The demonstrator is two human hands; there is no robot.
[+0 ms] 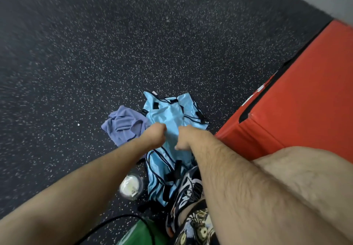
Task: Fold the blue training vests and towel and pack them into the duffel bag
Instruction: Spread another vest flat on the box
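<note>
My left hand (155, 134) and right hand (183, 137) pinch the shiny blue vests (168, 109) with curled fingers. The vests lie heaped on the speckled floor (133, 44), which stretches wide ahead. The purple towel (122, 128) touches their left edge. A red mat (298, 101) sits close on the right, its white marks too blurry to read.
</note>
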